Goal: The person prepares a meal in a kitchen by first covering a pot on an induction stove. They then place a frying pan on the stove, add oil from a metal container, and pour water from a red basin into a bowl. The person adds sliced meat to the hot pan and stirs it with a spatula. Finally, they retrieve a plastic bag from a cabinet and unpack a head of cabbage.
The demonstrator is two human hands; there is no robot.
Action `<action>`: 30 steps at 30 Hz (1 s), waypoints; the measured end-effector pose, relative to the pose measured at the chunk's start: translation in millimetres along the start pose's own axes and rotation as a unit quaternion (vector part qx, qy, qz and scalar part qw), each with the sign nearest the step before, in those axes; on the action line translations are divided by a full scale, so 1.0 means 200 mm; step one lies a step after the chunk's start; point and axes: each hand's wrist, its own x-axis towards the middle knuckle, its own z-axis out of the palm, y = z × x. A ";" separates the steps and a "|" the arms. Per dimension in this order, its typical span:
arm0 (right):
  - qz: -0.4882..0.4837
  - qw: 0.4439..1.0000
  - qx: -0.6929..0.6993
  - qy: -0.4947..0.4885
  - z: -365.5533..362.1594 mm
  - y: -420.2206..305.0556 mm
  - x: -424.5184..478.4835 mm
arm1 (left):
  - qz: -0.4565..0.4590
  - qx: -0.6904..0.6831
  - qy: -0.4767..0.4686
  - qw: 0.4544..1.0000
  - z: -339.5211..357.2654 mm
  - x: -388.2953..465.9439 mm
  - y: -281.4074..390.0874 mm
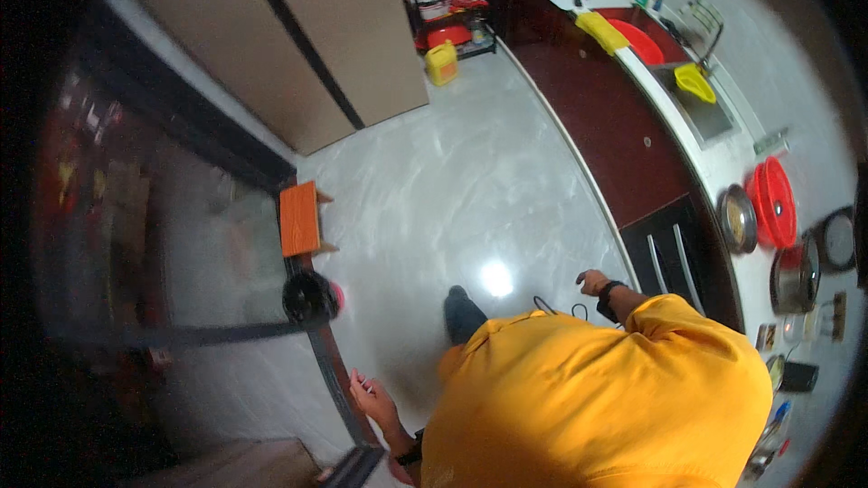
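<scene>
My left hand (374, 401) hangs at my left side over the dark door track (332, 366), fingers loosely bent and apart. A small pale band shows by its fingers, too blurred to name. Out to my right, my right hand (594, 282) hovers above the floor near the dark oven-like door (668, 261) of the lower cabinets, its fingers slightly spread with nothing between them. Both wrists wear black bands. Between the hands are my yellow top (597, 393) and one dark shoe (464, 315) on the grey marbled floor (434, 203).
An orange wooden stool (299, 220) and a black-lined bin (306, 297) stand along the glass door's track. Ahead are a tall beige cabinet (325, 27), a yellow jug (442, 64) and a black shelf rack (478, 47). Along the right runs a white counter (712, 161) with a sink (705, 118), red basins (773, 203) and pots.
</scene>
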 end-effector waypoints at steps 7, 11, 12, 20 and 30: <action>0.033 0.964 0.145 0.222 -0.49 -0.21 0.26 | 0.229 0.051 -0.136 0.963 0.46 1.15 0.40; 0.045 0.889 0.309 0.335 -0.75 -0.33 0.28 | 0.211 0.028 -0.248 0.945 0.83 1.60 0.83; 0.057 0.875 0.330 0.351 -0.76 -0.30 0.29 | 0.209 -0.002 -0.268 0.940 0.94 1.66 0.93; 0.226 0.813 0.363 0.395 -0.95 0.24 0.40 | 0.247 -0.085 -0.389 0.883 1.87 1.69 1.76; 0.182 0.762 0.335 0.524 -2.25 0.98 0.84 | 0.174 -0.097 -0.444 0.873 2.64 1.79 2.36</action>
